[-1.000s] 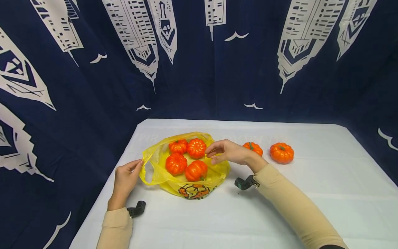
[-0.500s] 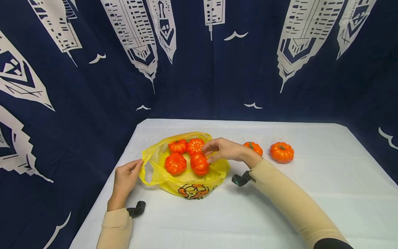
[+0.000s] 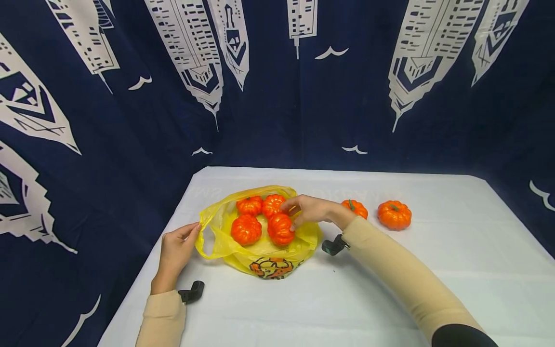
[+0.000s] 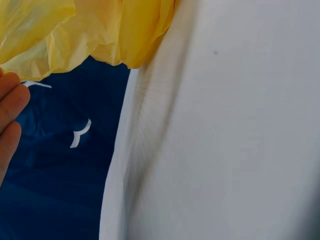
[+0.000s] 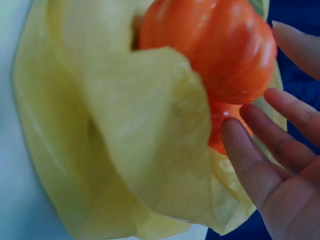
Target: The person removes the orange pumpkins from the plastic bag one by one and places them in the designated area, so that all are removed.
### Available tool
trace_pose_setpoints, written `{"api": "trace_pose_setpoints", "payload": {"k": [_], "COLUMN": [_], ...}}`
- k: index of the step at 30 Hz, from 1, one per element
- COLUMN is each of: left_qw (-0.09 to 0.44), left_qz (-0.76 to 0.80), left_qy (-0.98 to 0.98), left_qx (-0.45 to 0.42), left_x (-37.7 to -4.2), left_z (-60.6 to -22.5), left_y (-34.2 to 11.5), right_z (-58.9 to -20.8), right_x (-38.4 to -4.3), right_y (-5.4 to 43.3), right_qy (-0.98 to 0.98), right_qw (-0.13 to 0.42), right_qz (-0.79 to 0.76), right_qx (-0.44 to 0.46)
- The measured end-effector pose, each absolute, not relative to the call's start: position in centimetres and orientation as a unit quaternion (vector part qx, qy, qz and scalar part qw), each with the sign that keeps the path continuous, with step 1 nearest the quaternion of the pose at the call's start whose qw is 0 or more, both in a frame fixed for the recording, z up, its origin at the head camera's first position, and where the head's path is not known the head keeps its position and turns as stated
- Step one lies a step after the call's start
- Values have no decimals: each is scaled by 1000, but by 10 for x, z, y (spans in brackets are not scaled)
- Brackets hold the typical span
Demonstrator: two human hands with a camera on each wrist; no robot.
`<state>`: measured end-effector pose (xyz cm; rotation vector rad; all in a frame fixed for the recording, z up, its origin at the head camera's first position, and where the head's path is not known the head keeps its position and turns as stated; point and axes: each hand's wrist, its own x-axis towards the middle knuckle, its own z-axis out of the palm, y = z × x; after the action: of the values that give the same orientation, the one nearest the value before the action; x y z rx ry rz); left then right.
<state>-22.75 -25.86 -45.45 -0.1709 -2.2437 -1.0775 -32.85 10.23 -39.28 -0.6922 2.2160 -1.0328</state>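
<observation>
Across the back hangs the navy curtain (image 3: 269,120), white skyscrapers printed on it upside down, and in front of it spreads the white-covered surface (image 3: 269,313). Two beige sleeves reach in, the right sleeve (image 3: 403,274) long and slanting, the left sleeve (image 3: 162,315) down at the near edge. And there's the yellow plastic bag (image 3: 230,241), mouth wide, left of centre! The left hand (image 3: 176,250) has it, grip a narrow pinch on the handle side. Over the opposite rim comes the right hand (image 3: 312,209), grip wide, fingers spread right beside the front-right pumpkin (image 3: 281,229); whether every fingertip touches, I can't tell. Four glossy orange pumpkins sit inside, that one plus the front-left pumpkin (image 3: 246,230), back-left pumpkin (image 3: 249,206) and back-right pumpkin (image 3: 272,206). Two more wait outside: the half-hidden pumpkin (image 3: 355,209) behind the right wrist, and the far-right pumpkin (image 3: 394,215) with its green stem up. Smallest, a black wrist camera (image 3: 197,290) juts from the left cuff.
</observation>
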Motion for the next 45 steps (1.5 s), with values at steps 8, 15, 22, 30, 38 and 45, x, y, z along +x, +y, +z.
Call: {"api": "trace_pose_setpoints", "payload": {"k": [8, 15, 22, 30, 38, 45], "left_qw": [318, 319, 324, 325, 316, 318], "left_qz": [-408, -405, -407, -400, -402, -399], "left_qy": [-853, -854, -851, -855, -857, -858], "left_qx": [-65, -65, -74, -66, -59, -59], "left_x": [-227, -225, -227, -227, -227, -228], "left_z": [-455, -455, -456, -456, -457, -457], "left_y": [-258, -257, -257, -258, -260, -259], "right_z": [-400, -402, -403, -406, -408, -411], "right_x": [-328, -327, -326, -324, -322, -320], "right_y": [99, 96, 95, 92, 91, 89], "right_qy": [836, 839, 843, 832, 834, 834], "right_qw": [318, 314, 307, 309, 301, 308], "right_qz": [-370, -364, -360, -381, -386, -383], "right_qx": [-252, -256, -255, -259, -255, -253]}}
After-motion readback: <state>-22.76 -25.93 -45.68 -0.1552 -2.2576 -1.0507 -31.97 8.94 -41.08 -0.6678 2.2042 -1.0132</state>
